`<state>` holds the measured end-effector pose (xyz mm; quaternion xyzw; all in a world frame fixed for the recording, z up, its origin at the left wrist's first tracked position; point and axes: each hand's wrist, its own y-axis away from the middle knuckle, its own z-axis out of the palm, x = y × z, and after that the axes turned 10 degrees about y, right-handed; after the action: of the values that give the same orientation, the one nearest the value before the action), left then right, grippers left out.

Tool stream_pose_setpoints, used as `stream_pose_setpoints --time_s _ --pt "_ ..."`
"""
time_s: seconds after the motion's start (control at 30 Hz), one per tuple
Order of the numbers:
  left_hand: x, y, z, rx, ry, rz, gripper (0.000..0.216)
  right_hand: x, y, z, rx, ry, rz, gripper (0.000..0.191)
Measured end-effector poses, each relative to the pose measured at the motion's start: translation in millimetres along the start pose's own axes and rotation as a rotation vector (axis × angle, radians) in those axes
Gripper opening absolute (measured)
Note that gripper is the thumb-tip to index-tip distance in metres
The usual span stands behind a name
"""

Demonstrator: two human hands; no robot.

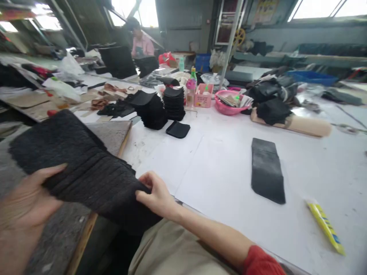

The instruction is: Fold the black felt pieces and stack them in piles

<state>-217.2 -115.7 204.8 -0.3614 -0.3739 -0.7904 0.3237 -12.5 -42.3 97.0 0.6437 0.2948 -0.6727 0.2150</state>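
Between both hands, over the near left edge of the table, hangs a fanned stack of dark felt-like pieces [91, 168]. My left hand [37, 194] grips its left end, thumb on top and fingers underneath. At the right end, my right hand [153, 193] pinches the pieces between thumb and fingers. On the white table lies a strip of overlapping black pieces [266, 172], to the right of my hands. Beyond the hands stand two piles of black pieces [150, 109], with a small black rounded piece [178, 129] in front of them.
A yellow tube [325, 225] rests at the near right of the white table [218, 168]. Further back are a pink basket [231, 107], a pink box [203, 95], bottles [190, 88] and a beige roll [306, 126] under black scraps. A person [142, 42] is in the background.
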Motion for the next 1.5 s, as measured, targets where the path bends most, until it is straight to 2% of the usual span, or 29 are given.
stream_pose_setpoints --time_s 0.1,0.17,0.23,0.37,0.4,0.47,0.57,0.63,0.7,0.8,0.9,1.03,1.13,1.27,1.33,1.4,1.5 --pt "-53 -8 75 -0.242 -0.087 -0.062 0.054 5 15 -63 0.227 0.014 0.034 0.019" --pt "-90 -8 124 -0.416 -0.117 -0.181 0.04 8 28 -104 0.374 0.023 0.079 0.018" --pt "-129 -6 173 -0.533 -0.14 -0.313 0.03 10 41 -142 0.515 0.006 0.127 0.019" --pt "-211 2 264 -0.807 -0.174 -0.486 0.021 20 67 -212 0.746 -0.003 0.174 0.027" --pt "-233 4 283 -0.872 -0.218 -0.545 0.019 25 72 -228 0.794 0.013 0.182 0.029" --pt "-278 8 316 -0.917 -0.274 -0.6 0.017 39 79 -258 0.9 0.077 0.212 0.034" --pt "-345 14 350 -0.957 -0.359 -0.649 0.017 64 86 -290 1.051 0.362 0.317 0.046" --pt "-383 14 364 -0.978 -0.418 -0.666 0.019 78 89 -301 1.086 0.649 0.367 0.054" --pt "-411 11 372 -0.993 -0.468 -0.666 0.021 88 91 -305 1.063 0.865 0.361 0.057" --pt "-432 3 380 -1.03 -0.519 -0.644 0.022 93 93 -304 1.035 1.001 0.311 0.051" --pt "-437 0 386 -1.094 -0.56 -0.605 0.02 93 93 -303 1.055 1.104 0.302 0.047" --pt "-438 6 393 -1.175 -0.642 -0.489 0.021 93 95 -304 1.065 1.251 0.38 0.043" --pt "-439 10 395 -1.172 -0.735 -0.294 0.027 94 97 -304 1.06 1.34 0.407 0.039" --pt "-439 6 394 -1.059 -0.903 0.052 0.061 93 99 -304 1.04 1.45 0.415 0.036" --pt "-438 2 392 -1.028 -0.969 0.186 0.068 92 100 -304 1.029 1.494 0.413 0.034" --pt "-437 -3 390 -1.042 -1.019 0.265 0.056 91 101 -304 1.019 1.523 0.406 0.031" --pt "-437 -10 386 -1.089 -1.069 0.329 0.024 93 101 -305 1.002 1.53 0.39 0.03"
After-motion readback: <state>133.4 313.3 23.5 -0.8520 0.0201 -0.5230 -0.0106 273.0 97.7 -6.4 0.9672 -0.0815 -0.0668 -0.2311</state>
